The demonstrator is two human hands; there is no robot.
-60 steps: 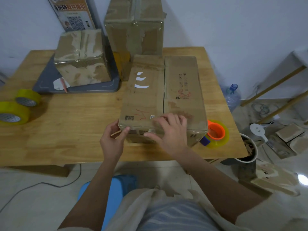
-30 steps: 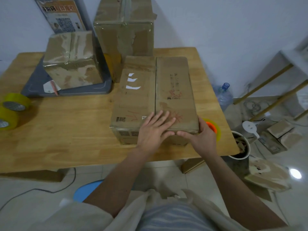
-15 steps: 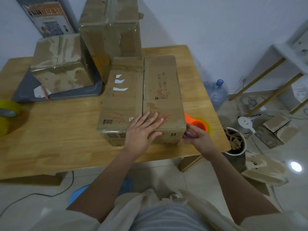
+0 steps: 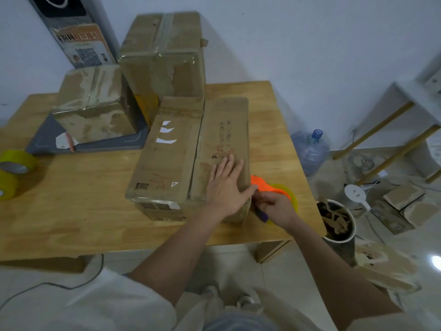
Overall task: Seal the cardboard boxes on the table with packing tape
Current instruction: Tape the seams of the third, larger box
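- Three cardboard boxes sit on the wooden table (image 4: 71, 211): a long flat box (image 4: 186, 154) near the front edge, a tall box (image 4: 164, 56) behind it at 12 o'clock, and a smaller box (image 4: 93, 103) off at 10 o'clock.
- The long flat box lies lengthwise away from the person, its two top flaps meeting in a dark seam down the middle. The left flap has white torn patches, a red scribble and a small barcode label; the right flap has faded print and red marks. Its near end looks scuffed, with shiny tape across it.
- The tall and smaller boxes are both wrapped in glossy, wrinkled tape; the smaller one rests on a grey tray (image 4: 95, 145).
- The left hand (image 4: 226, 187) lies flat on the right flap's near corner, fingers straight and spread, pressing down.
- The right hand (image 4: 274, 206) is at 3 o'clock of that corner, fingers curled round the tape dispenser (image 4: 274, 191), an orange body with a yellowish roll and a purple part below the hand. It sits just beside the box's right side; I cannot tell whether it touches.
- Two yellow tape rolls (image 4: 14, 168) rest at the table's left edge, 9 o'clock of the box.
- On the floor to the right are a water bottle (image 4: 310, 151) and a bin (image 4: 338, 223) of cardboard scraps.
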